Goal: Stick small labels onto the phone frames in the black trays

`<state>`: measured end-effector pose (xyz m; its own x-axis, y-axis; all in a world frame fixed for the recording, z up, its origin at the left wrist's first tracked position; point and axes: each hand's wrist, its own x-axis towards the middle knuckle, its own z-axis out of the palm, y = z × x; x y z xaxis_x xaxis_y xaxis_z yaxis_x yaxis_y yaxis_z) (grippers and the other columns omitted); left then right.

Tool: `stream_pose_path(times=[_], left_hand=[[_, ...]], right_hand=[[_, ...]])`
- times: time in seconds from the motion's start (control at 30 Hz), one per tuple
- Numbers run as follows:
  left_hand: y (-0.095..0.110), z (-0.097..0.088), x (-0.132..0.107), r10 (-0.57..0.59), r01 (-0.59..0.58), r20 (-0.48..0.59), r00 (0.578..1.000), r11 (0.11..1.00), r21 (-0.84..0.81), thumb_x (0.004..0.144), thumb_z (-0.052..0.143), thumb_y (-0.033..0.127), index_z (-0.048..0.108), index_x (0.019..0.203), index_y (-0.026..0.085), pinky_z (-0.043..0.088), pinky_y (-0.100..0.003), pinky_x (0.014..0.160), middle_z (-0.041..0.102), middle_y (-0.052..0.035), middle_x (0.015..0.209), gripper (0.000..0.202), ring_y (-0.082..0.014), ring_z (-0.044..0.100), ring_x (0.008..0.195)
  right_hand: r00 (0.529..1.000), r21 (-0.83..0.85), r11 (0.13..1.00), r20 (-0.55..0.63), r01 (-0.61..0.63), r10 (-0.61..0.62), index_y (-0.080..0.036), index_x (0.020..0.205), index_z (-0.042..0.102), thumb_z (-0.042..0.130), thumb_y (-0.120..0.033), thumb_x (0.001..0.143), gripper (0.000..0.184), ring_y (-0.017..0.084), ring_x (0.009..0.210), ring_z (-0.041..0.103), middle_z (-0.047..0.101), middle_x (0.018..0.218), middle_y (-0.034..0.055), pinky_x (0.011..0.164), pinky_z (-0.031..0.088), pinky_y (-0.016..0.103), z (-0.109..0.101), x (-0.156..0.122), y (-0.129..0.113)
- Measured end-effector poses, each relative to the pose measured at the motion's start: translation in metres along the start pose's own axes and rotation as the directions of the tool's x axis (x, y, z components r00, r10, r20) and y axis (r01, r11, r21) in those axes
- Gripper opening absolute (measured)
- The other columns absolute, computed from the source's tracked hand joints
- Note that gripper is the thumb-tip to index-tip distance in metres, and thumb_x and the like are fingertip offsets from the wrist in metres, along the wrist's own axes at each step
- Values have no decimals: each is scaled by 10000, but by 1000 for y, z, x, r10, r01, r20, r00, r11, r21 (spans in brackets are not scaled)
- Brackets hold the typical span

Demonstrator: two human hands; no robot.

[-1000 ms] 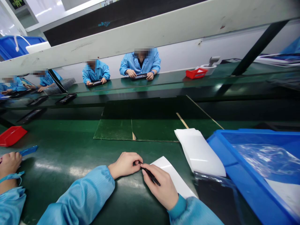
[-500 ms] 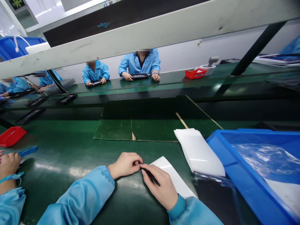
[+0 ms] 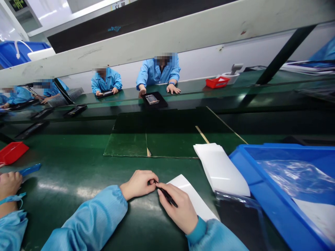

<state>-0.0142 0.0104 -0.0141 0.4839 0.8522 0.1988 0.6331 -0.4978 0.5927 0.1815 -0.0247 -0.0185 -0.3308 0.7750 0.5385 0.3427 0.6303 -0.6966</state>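
Going with black on the slim tool (image 3: pixel 169 198) between left hand (image 3: pixel 140 184) and right hand (image 3: pixel 179 209). Light blue on the sleeves (image 3: pixel 91 216) just behind both, tealer at the cuff (image 3: pixel 196 230) below the right hand. Plain white on the sheet (image 3: pixel 195 197) right beside that hand, white again on the stack (image 3: pixel 222 170) beyond it. Pretty loud blue on the bin (image 3: pixel 258 181) farther right, bright red on the tray (image 3: pixel 13 153) well left of the left hand. Deep green on the bench (image 3: pixel 78 167) around both, tbh.
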Motion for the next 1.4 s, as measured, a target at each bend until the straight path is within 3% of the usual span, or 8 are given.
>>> stream_pose_path(times=[0.43,0.6,0.7,0.83,0.97,1.03,1.17,1.4], left_hand=[[5,-4,-6,-21,21,-9,1000,999,-37,808,576,130,686,927,206,412,-199,639,618,17,758,178,-103,555,672],[0,-15,3,-143,148,-161,977,989,18,864,508,204,667,993,189,411,-200,566,605,17,733,205,-91,490,548],[-14,-32,40,-272,313,-325,906,947,78,887,523,235,638,1087,190,459,-230,660,604,14,741,235,-115,536,597],[-41,-54,108,-465,573,-500,731,816,79,919,572,270,557,1274,167,481,-336,931,634,-92,1095,370,-215,621,1010],[-63,-66,152,-678,777,-512,528,628,-31,952,610,367,574,1243,133,487,-477,987,567,-126,1271,376,-258,578,1133],[-69,-70,161,-751,822,-474,459,561,-92,953,621,375,588,1223,141,509,-478,968,577,-110,1260,359,-249,585,1124],[-75,-77,163,-816,822,-423,394,519,-235,953,627,358,590,1224,141,529,-453,944,588,-108,1239,349,-242,596,1107],[-78,-105,123,-837,602,-385,390,548,-581,975,598,352,585,1208,134,581,-368,815,615,-91,1153,319,-192,637,965]], right_hand=[[999,-13,1000,-40,-14,14,-214,1073,664,521,-170,941,200,194,783,700,725,896,60,722,570,312,4,1,-7],[996,-36,999,-87,-32,29,-205,1063,668,509,-187,941,202,197,774,694,721,876,69,728,564,313,9,0,-6],[992,-20,999,-120,-29,27,-199,1050,671,507,-190,937,200,196,764,690,721,868,70,723,560,312,10,0,-7],[991,-8,1000,-132,-23,21,-190,1034,675,508,-196,934,195,202,775,700,728,880,72,726,561,316,11,1,-9],[993,-10,1000,-118,-25,24,-192,1028,680,514,-196,919,198,201,776,707,733,883,67,726,563,311,11,1,-9],[993,-6,1000,-115,-26,25,-195,1025,680,517,-200,915,197,196,776,708,734,886,64,729,562,305,11,1,-9],[993,-10,999,-117,-32,30,-200,1024,677,509,-200,914,201,186,771,702,732,864,59,728,559,289,11,1,-10],[992,10,999,-114,-43,44,-199,1034,683,512,-216,920,207,186,781,699,729,892,64,744,565,293,14,2,-11]])
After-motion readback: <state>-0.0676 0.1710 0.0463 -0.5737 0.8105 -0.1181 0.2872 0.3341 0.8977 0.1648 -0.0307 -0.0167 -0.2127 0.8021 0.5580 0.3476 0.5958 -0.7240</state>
